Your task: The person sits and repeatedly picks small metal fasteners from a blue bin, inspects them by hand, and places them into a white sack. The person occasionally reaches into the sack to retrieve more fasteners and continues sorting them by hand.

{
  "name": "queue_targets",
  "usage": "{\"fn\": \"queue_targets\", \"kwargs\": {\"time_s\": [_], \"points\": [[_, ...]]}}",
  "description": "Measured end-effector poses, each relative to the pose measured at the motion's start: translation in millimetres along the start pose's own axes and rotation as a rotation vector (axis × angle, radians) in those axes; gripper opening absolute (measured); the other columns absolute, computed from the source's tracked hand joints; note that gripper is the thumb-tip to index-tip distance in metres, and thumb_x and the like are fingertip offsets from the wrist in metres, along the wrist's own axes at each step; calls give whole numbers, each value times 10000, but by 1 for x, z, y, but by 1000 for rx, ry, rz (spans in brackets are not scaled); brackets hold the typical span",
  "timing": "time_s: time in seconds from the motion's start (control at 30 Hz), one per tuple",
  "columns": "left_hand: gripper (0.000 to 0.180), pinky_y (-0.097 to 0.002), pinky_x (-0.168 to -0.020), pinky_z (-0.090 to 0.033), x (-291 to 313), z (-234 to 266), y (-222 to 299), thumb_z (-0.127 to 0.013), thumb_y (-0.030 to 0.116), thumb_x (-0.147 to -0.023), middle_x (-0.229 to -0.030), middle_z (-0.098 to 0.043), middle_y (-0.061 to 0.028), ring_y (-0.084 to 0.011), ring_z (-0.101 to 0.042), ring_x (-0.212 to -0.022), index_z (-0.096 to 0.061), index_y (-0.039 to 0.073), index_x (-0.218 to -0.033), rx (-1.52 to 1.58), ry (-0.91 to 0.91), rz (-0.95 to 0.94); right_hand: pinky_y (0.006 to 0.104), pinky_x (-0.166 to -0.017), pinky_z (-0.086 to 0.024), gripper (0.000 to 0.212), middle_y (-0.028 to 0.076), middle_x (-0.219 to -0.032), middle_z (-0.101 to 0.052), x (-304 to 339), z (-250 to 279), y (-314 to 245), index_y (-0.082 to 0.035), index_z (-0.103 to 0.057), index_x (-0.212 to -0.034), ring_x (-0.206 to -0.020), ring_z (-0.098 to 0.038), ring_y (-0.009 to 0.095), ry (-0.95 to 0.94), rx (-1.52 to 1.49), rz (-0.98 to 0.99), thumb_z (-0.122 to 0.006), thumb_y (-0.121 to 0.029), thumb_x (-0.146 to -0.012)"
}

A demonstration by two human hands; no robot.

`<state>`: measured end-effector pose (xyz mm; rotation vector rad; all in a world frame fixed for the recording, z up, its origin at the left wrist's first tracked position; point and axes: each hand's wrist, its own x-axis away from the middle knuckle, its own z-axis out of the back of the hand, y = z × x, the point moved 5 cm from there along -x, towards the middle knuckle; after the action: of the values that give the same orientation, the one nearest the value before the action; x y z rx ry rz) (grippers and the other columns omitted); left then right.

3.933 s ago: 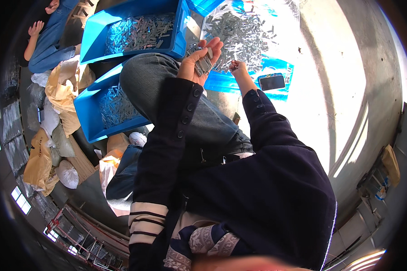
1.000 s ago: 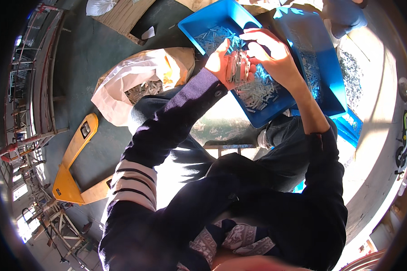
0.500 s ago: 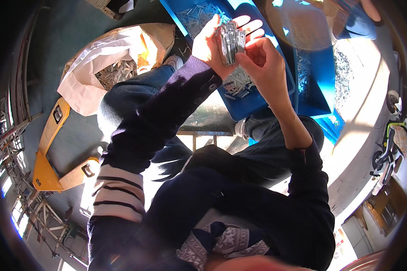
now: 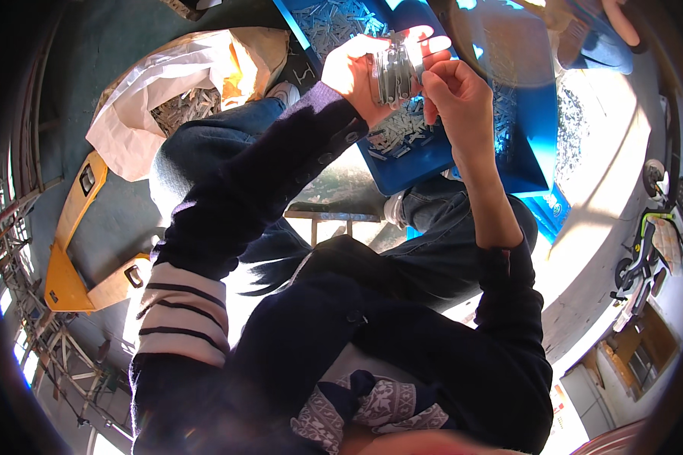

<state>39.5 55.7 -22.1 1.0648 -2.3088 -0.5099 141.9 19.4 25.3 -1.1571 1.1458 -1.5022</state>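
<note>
A stack of small flat metal pieces (image 4: 393, 72) lies side by side across the palm of my left hand (image 4: 349, 74), which is cupped round them with the fingers curling up behind. My right hand (image 4: 461, 95) is closed in a pinch at the right edge of this stack. What its fingertips hold there, if anything, is hidden. Below both hands stands a blue tray (image 4: 387, 180), with many loose metal pieces of the same kind (image 4: 402, 136) in it. A second blue bin (image 4: 539, 155), also holding metal pieces, is to its right.
At the left an open paper sack (image 4: 118, 144) holds more metal pieces (image 4: 186, 110). A yellow pallet-jack-like frame (image 4: 68, 277) lies on the floor beyond it. Another person's hand (image 4: 621, 21) shows at the top right. A scooter (image 4: 641, 254) stands at the far right.
My right fingertips have moved from the stack's front to its right edge. The piece that stuck out there now sits closer in line with the others. The whole view has shifted slightly.
</note>
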Motion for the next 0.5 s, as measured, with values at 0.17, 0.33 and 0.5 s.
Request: {"fn": "queue_targets", "kwargs": {"time_s": [0.17,0.33,0.5], "points": [[445,-348,-825,-457,2,-1,12,-311,311,-885,-1168,-471,-160,-272,-486,-1060,-393,-7,-1184,249,18,-10,199,-445,-441,124,53,-627,-554,-2,13,-3,18,-549,-790,-487,-518,79,57,43,-9,-529,-105,-786],[507,-360,-808,-462,9,-5,26,-266,336,-845,-1209,-441,-167,-288,-502,-1041,-368,11,-1220,375,-79,-17,200,-452,-450,135,53,-610,-555,-6,35,-16,-2,-579,-788,-498,-529,84,194,197,59,-518,-122,-798],[539,-351,-850,-434,6,2,22,-252,359,-845,-1244,-403,-165,-293,-462,-1089,-304,16,-1257,350,-129,-37,174,-488,-400,210,45,-625,-573,-3,15,-19,-5,-544,-762,-528,-524,64,54,430,258,-579,-212,-783]]}}
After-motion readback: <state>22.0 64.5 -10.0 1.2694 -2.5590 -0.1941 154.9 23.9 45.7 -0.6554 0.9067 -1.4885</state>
